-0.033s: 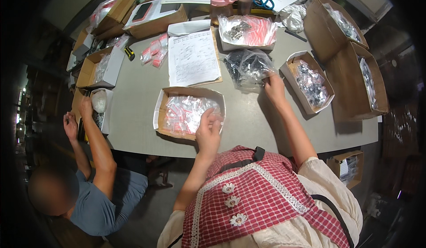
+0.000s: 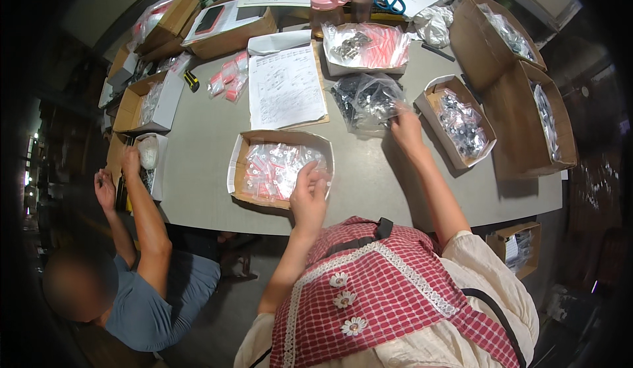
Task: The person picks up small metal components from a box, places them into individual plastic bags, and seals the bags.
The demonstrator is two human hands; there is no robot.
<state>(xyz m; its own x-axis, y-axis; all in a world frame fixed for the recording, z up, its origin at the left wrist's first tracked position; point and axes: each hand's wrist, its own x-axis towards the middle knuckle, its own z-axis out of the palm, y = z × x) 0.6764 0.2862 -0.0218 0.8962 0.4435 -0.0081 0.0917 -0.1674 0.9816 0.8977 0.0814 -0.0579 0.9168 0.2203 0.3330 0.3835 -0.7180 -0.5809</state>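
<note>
Two hands were at work over the grey surface (image 2: pixel 369 183). The left hand (image 2: pixel 308 197) rested at the near right corner of an open cardboard box (image 2: pixel 241 164), its fingers loosely curled and touching the small clear packets (image 2: pixel 273 170) with pink strips that filled it; whether it pinched one could not be told. The right hand (image 2: pixel 405 131) reached farther out, fingers bent and closed on the near edge of a clear bag of dark parts (image 2: pixel 366 98), which lay between a printed sheet (image 2: pixel 285 84) and another box of small bags (image 2: pixel 458 124). At the left edge, another person's hands (image 2: pixel 115 173) worked beside a white-walled box (image 2: pixel 158 164).
</note>
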